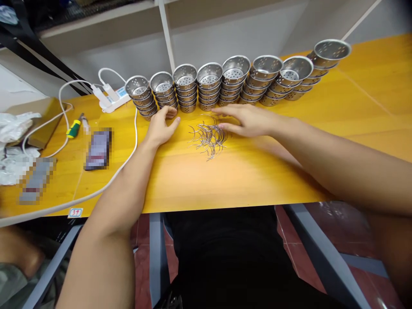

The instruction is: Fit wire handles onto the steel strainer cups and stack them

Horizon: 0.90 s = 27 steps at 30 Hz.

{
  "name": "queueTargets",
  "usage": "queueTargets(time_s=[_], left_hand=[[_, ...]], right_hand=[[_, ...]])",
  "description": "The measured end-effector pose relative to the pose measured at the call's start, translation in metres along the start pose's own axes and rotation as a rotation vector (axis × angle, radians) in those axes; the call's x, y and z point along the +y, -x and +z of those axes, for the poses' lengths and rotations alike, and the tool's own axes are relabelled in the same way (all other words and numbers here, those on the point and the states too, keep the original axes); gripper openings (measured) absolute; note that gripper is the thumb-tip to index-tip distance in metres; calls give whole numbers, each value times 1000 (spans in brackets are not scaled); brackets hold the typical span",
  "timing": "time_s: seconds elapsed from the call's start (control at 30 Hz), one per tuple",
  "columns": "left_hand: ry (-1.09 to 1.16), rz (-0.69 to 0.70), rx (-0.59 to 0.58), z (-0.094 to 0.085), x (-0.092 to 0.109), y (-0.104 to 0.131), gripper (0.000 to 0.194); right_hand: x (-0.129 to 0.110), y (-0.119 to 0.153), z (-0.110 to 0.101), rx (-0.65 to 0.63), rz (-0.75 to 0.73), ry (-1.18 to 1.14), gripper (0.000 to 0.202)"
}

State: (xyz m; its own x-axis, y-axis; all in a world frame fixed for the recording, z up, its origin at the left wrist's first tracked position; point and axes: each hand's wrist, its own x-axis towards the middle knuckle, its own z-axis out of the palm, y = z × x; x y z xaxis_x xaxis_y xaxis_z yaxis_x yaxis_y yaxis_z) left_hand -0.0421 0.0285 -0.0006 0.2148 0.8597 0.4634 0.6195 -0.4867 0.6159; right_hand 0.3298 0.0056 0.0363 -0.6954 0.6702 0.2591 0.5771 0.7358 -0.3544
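- Loose heap of thin, curved silver metal wires [210,138] lay on the yellow wood-look surface [206,182], between both hands, near side of the cups. Arcs crossed, ends pointing several ways; mixed long axes.
- Eight stacks of round, perforated silver metal cups [210,81] stood behind, in a row running left to right. Mouths faced up, stack axes roughly vertical.
- Top cups showed holed floors inside; lower cups' interiors hidden.
- Left hand [161,127]: fingers part-curled, thumb spread away, tips by the base of the second stack from left. Contact: couldn't tell.
- Right hand [249,120]: index and thumb parted, index tip by the fourth stack's base, thumb at the heap's right edge. Couldn't tell if touching wires.
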Motion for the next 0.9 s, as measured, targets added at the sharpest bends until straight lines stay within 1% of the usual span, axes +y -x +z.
queueTargets(time_s=[0.07, 0.17, 0.27, 0.37, 0.43, 0.5, 0.6, 0.67, 0.7, 0.73, 0.8, 0.83, 0.9], left_hand=[[21, 23, -18, 1, -4, 0, 31], [25, 32, -28, 4, -15, -1, 38], [2, 52, -26, 7, -29, -5, 45], [-31, 74, -16, 9, -39, -8, 50], [-50, 62, -12, 10, -43, -10, 49], [-64, 40, -1, 9, -42, -11, 46], [-69, -26, 42, 4, -29, -10, 35], [-95, -133, 66, -3, -12, -9, 17], [-143, -195, 95, -7, -2, -8, 13], [-193, -267, 117, -12, 8, -8, 17], [-292, -415, 132, -21, 24, -7, 27], [-328, -452, 136, -25, 29, -7, 30], [-357, -470, 133, -31, 33, -6, 28]], right_hand=[[6, -22, 11, 23, 0, -65, 77], [17, -46, 26, 65, 32, -143, 78], [28, -63, 38, 105, 53, -181, 75], [40, -78, 46, 146, 65, -189, 72], [47, -87, 49, 164, 79, -194, 70], [51, -94, 51, 181, 88, -199, 66], [44, -100, 49, 207, 84, -153, 48], [31, -100, 46, 175, 59, -122, 38], [24, -100, 44, 142, 38, -126, 35], [15, -100, 42, 106, 17, -143, 35], [1, -101, 39, 40, -12, -198, 46], [-4, -103, 38, 19, -13, -217, 52], [-8, -109, 39, -3, 13, -234, 58]])
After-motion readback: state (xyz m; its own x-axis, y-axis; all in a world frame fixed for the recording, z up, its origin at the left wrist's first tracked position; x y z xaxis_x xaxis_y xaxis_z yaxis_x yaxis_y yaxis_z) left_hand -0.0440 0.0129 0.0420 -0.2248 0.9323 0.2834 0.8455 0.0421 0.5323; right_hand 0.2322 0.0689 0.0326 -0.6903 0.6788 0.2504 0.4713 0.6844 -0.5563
